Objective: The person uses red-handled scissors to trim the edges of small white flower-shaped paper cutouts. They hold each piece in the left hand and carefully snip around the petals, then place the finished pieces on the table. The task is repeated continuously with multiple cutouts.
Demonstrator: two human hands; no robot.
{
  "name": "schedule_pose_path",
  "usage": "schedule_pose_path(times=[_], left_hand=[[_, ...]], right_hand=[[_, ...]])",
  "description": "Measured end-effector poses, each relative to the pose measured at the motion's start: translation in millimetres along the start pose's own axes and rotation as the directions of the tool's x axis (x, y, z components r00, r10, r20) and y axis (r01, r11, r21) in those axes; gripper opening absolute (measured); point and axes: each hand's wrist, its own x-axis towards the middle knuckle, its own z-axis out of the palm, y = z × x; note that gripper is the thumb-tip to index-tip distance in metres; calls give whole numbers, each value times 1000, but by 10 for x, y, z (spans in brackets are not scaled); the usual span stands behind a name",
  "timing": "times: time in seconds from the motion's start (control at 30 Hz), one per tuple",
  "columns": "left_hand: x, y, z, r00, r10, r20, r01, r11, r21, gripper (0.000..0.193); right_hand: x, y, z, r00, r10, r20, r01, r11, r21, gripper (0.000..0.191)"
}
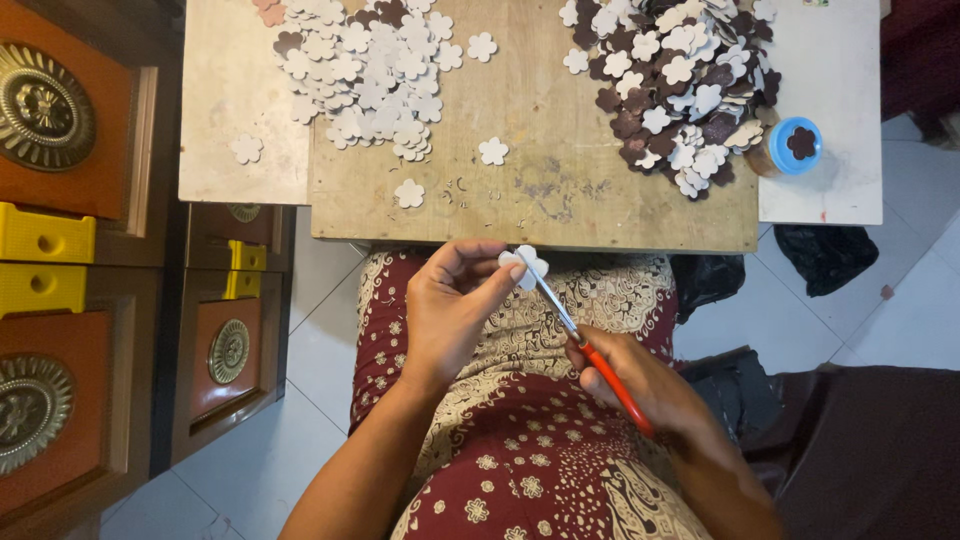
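White flower cutout (524, 266), pinched between thumb and fingers of the left hand (450, 310), held over the lap just near of the worktop (540, 200) edge. Orange-handled tool (590, 345), metal tip touching the cutout, gripped in the closed fingers of the right hand (640, 385). Far left on the worktop: pile of white flowers (370, 70). Far right: mixed brown and white pile (680, 80), with a blue-lidded jar (790, 147) just beside it.
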Motion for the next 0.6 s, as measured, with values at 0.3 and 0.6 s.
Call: schedule_pose_path(times=[0.3, 0.6], left_hand=[[18, -68, -28, 1000, -1, 2, 1, 1000, -14, 27], [-49, -187, 92, 998, -6, 67, 15, 989, -145, 28]], right_hand=[[1, -14, -14, 1000, -10, 9, 10, 1000, 24, 78], [101, -136, 90, 996, -86, -33, 90, 987, 135, 89]])
